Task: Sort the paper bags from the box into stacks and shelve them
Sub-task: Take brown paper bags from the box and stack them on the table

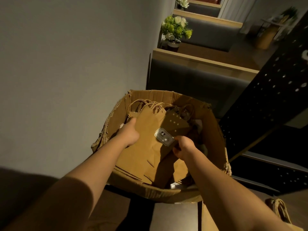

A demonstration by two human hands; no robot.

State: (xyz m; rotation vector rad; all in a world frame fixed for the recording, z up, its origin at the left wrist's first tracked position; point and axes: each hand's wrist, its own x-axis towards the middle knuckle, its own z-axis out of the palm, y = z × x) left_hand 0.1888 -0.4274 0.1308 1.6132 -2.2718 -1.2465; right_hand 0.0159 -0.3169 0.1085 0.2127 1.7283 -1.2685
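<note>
A: In the torn cardboard box [215, 130], both hands are down on the paper bags [143, 147].
B: Fingers?
A: Left hand [129, 135] curls over the stack's left edge; right hand [182, 148] pinches the lower right edge by the label [164, 136]. Probably squaring the stack to lift it.
B: Shelved?
A: Not yet. More bags [280, 210] lie bottom right.

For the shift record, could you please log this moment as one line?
stage: picking from cardboard box | left hand: grips paper bags | right hand: grips labelled bag | shelved: not visible
</note>
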